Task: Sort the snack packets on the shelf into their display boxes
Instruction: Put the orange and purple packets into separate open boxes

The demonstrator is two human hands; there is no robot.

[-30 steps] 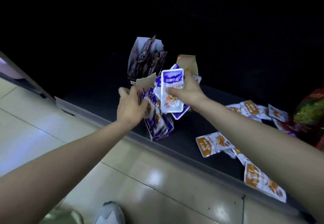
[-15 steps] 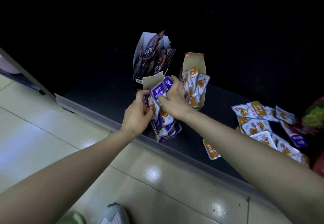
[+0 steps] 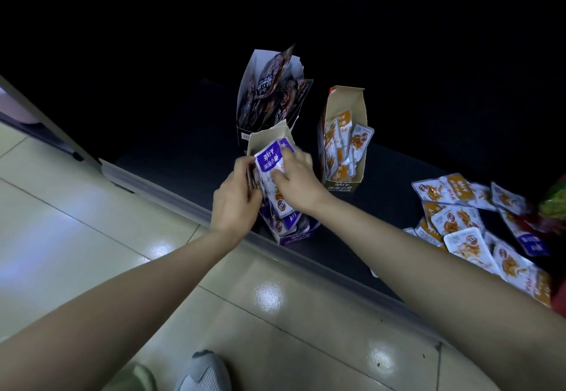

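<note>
A purple display box [image 3: 294, 236] stands at the shelf's front edge, packed with purple-and-white snack packets [image 3: 269, 159]. My left hand [image 3: 235, 197] grips the packets at the box's left side. My right hand [image 3: 295, 182] presses on the front packet from the right, fingers curled over it. Behind stand an orange display box [image 3: 344, 180] with orange packets and a dark box [image 3: 269, 99] of dark packets. Several loose orange packets [image 3: 459, 219] and a purple one [image 3: 533, 242] lie in a heap on the shelf at the right.
The dark shelf [image 3: 190, 145] has a grey front rail [image 3: 171, 196] running diagonally. Below it is a glossy tiled floor [image 3: 76, 237]. A red and green bag [image 3: 554, 203] sits at the far right edge. A grey shoe [image 3: 202, 372] shows at the bottom.
My right hand brought a purple packet down from above the box into it. Both hands now close in on the packets in the purple box. The camera view shifted slightly left.
</note>
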